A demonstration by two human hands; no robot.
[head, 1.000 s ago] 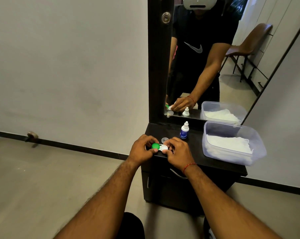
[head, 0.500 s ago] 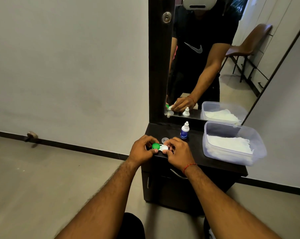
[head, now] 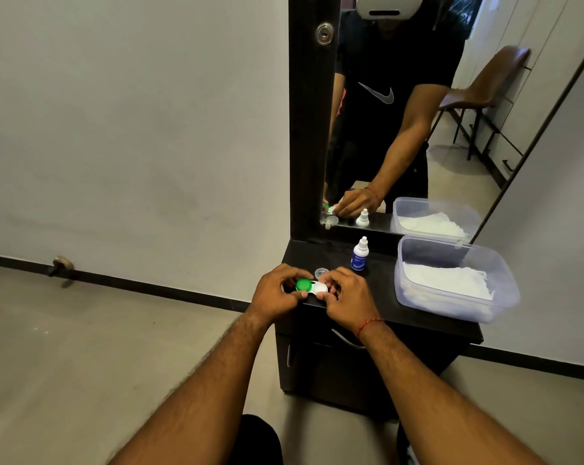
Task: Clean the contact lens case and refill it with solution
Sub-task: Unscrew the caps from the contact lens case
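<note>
While both hands work at the front edge of the dark table [head: 418, 317], the contact lens case [head: 312, 286] sits between them, held just above or on the tabletop, can't tell which. Left hand [head: 275, 292] curls closed around the end with the green cap [head: 304, 284], thumb and fingers pinching it. Right hand [head: 346, 293] curls closed on the white end, fingertips covering that side. Small clear lid [head: 320, 272] lies on the table just behind the case. Solution bottle [head: 360, 254] stands upright near the mirror [head: 401, 112], apart from the hands. Clear plastic tub [head: 451, 280] with white tissue inside sits to the right.
</note>
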